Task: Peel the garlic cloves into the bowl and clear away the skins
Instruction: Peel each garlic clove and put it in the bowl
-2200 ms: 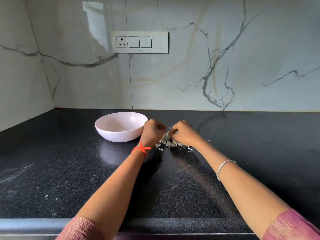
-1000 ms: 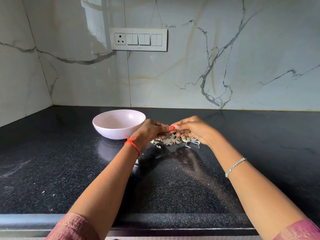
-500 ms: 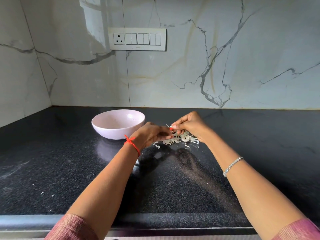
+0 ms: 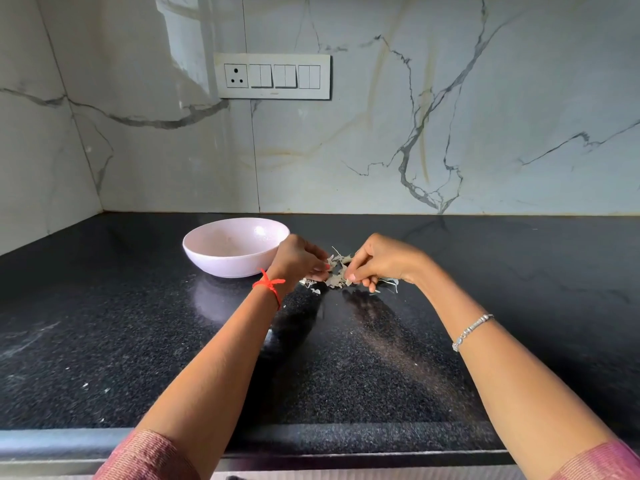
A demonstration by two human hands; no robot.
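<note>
A pale pink bowl (image 4: pixel 221 258) stands on the black counter, just left of my hands; its contents do not show from this angle. A small heap of dry garlic skins (image 4: pixel 338 271) lies on the counter between my hands. My left hand (image 4: pixel 298 259), with a red thread at the wrist, rests at the left edge of the heap with its fingertips among the skins. My right hand (image 4: pixel 382 261) is curled over the right side of the heap, its fingertips pinching skins. No whole clove is visible.
The black granite counter (image 4: pixel 104 341) runs to a marble wall behind and a side wall at the left. A switch plate with a socket (image 4: pixel 272 76) is on the wall above the bowl. The counter's front edge (image 4: pixel 311 441) is near my elbows.
My right hand has come down from above the heap onto the skins. The left hand has drawn slightly back toward the bowl. The skins are bunched a little tighter between both hands.
</note>
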